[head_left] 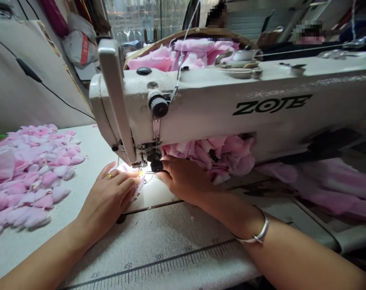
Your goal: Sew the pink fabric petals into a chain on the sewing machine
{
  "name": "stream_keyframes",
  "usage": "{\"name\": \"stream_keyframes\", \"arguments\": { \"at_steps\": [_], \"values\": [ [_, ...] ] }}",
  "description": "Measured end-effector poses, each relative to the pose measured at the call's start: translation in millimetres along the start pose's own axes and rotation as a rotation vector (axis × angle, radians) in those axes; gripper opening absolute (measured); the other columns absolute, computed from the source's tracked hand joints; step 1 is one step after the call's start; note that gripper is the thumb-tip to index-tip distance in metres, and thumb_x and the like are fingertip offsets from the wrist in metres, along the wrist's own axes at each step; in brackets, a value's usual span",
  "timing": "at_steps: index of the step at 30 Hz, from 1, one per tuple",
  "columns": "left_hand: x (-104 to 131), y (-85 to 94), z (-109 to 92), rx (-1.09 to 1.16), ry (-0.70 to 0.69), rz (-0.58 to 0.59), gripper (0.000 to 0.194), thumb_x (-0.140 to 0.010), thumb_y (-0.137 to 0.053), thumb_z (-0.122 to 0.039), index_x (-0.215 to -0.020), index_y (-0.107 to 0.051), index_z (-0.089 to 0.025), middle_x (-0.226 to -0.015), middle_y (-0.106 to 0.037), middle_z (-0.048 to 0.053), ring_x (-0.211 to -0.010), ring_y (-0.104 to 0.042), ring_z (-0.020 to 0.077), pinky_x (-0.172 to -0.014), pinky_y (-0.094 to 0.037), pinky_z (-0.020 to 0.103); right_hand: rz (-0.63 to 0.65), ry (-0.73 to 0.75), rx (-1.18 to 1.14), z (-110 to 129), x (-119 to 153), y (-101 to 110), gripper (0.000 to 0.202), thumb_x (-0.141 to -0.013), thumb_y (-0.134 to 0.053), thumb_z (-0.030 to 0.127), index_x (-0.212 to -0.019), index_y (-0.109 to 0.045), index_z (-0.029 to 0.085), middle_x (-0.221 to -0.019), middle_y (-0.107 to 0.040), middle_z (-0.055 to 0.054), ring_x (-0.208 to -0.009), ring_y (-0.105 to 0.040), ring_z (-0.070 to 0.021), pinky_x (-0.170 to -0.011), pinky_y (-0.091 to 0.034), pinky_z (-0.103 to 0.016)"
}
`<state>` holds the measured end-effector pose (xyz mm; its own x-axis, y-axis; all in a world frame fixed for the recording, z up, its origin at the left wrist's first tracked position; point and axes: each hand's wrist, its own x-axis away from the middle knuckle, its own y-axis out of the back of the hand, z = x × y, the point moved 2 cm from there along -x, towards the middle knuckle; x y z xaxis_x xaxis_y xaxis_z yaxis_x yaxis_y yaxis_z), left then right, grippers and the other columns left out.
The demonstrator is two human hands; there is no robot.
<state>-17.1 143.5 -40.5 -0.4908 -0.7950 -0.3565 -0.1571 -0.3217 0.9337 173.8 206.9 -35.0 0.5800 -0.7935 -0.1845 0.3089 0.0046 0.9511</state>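
Where the lamp glows under the needle: a small pink fabric piece [133, 174] lies on the sewing machine [261, 108] bed, between the two hands
Left hand [112, 197]: flat, fingers spread loosely, pressing the piece's left edge; a ring on one finger
Right hand [183, 179]: fingers together, tips touching the piece just right of the presser foot [145, 161]; bracelet [258, 233] on the wrist
Worktop [158, 237]: a heap of pink petals [28, 173] well left of the hands; bunched pink cloth [219, 155] just behind the right hand

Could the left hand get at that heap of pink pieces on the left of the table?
Probably yes. The left hand lies flat by the needle, and only bare table separates it from the pink pieces; nothing stands between.
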Motion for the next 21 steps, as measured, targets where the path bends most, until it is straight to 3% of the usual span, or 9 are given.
{"name": "stream_keyframes", "arguments": {
  "at_steps": [5, 15, 21],
  "values": [
    [-1.7, 1.7, -4.4, 0.0, 0.005, 0.004, 0.021, -0.095, -0.043, -0.02, -0.099, -0.064, -0.022, -0.102, -0.065, 0.002, -0.085, -0.058, 0.0172, -0.104, -0.034, 0.051, 0.0, 0.044, -0.085, 1.8, 6.4, 0.8, 0.013, -0.089, -0.054, 0.026, -0.088, -0.067, 0.021, -0.092, -0.066, -0.001, -0.083, -0.059, -0.0157, -0.063, -0.035, -0.028],
    [-0.7, -0.4, -11.3, -0.111, -0.005, 0.088, 0.024, -0.095, -0.045, -0.023, -0.108, -0.064, -0.019, -0.093, -0.063, 0.005, -0.087, -0.056, 0.0236, -0.104, -0.032, 0.054, -0.01, 0.062, 0.106, 11.9, 3.9, -1.2, 0.019, -0.09, -0.049, 0.022, -0.082, -0.067, 0.02, -0.083, -0.065, -0.002, -0.064, -0.057, -0.0149, -0.051, -0.027, -0.03],
    [-2.6, -2.2, -10.0, -0.16, -0.028, 0.124, 0.027, -0.094, -0.044, -0.023, -0.116, -0.061, -0.019, -0.096, -0.062, 0.006, -0.085, -0.055, 0.0237, -0.106, -0.029, 0.054, -0.086, 0.073, 0.158, 13.1, 3.3, -4.6, 0.014, -0.088, -0.051, 0.018, -0.087, -0.065, 0.019, -0.087, -0.067, -0.006, -0.067, -0.059, -0.0184, -0.052, -0.033, -0.031]
  ]
}}
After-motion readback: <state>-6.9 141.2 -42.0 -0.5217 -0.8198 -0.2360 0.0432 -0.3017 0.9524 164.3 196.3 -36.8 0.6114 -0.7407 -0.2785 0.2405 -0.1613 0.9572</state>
